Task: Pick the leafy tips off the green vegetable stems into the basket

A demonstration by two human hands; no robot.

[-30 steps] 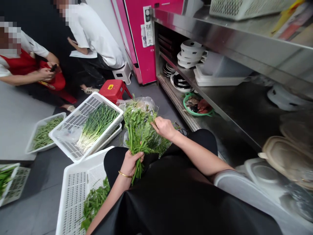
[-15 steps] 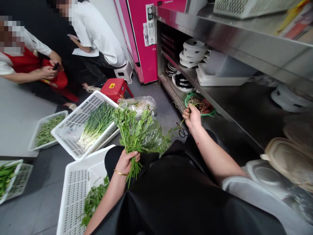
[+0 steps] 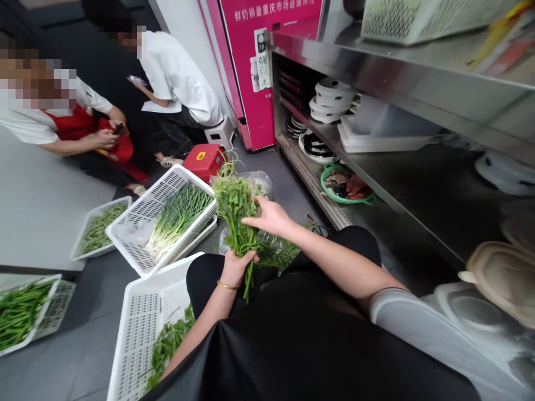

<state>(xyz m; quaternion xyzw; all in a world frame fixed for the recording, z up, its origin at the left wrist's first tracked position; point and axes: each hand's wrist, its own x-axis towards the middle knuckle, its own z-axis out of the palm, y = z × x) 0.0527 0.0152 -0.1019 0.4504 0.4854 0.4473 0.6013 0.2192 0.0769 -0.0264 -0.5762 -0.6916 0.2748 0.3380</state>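
A steel shelf [image 3: 376,72] fills the right side, with bowls [image 3: 331,100] stacked under its top. A pink fridge [image 3: 257,131] stands at its far end. At the upper left are two people, one in a white shirt [image 3: 179,75], the other in a red apron [image 3: 69,125] with both hands at a small dark object. The near crate [image 3: 137,317] lies beside the left knee, with loose leaves [image 3: 173,337] in it. Beyond it, the tilted crate [image 3: 146,200] bears scallions [image 3: 179,214]; farther left, another holds beans [image 3: 102,225]. A red stool [image 3: 203,161] stands just behind the scallions, and a green basket [image 3: 330,193] sits under the shelf.

The bunch [image 3: 234,209] of leafy stems is up in front of the lap, leaves pointing away. The left hand [image 3: 237,269] is closed around its stems. The right hand [image 3: 271,217] touches the leaves on its right side, thumb and forefinger apart; whether it grips a stem cannot be told. A bracelet [image 3: 228,286] rings the left wrist.
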